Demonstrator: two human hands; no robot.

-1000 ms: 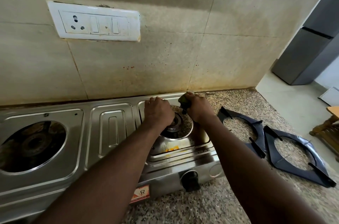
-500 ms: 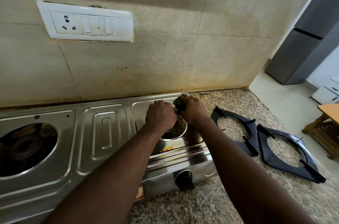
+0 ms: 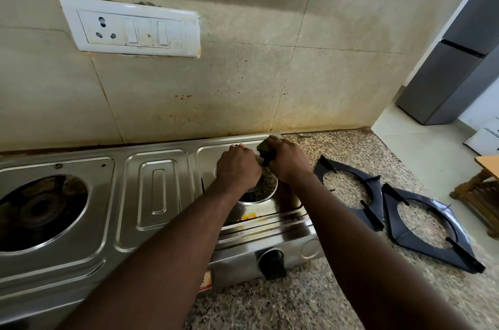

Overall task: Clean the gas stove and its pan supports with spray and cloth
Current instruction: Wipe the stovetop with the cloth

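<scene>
Head-camera view looking down at a steel gas stove (image 3: 162, 194) sitting on a speckled granite worktop (image 3: 297, 302) against a tiled wall. Both arms are reaching in from the bottom of the frame to the right-hand burner well (image 3: 266, 190), just right of centre.

The right hand (image 3: 289, 159) is bunching a dark green cloth (image 3: 264, 150), fingers curled tight round it, and is holding it at the back rim of the well. The left hand (image 3: 237, 167) is lying knuckles-up over the well, just beside the cloth. Its fingers are bent downward, but it cannot be told whether they are gripping something or only bracing.

Two black pan supports (image 3: 351, 211) (image 3: 432, 243) are lying flat on the worktop at centre right, edges meeting, well apart from both hands. An orange stain (image 3: 248, 216) is showing on the steel just in front of the well. No spray bottle is in view.

The cloth looks soft and light, so wadding it behind the fingertips should be giving the firmest scrub along the rim. The stove looks like thin, smooth sheet steel that may be sliding on the stone under pressure, so a flat bracing hand on its top seems wise. The pan supports look rigid and heavier, with thin prongs, and are likely best lifted by the outer frame, not the prongs.
</scene>
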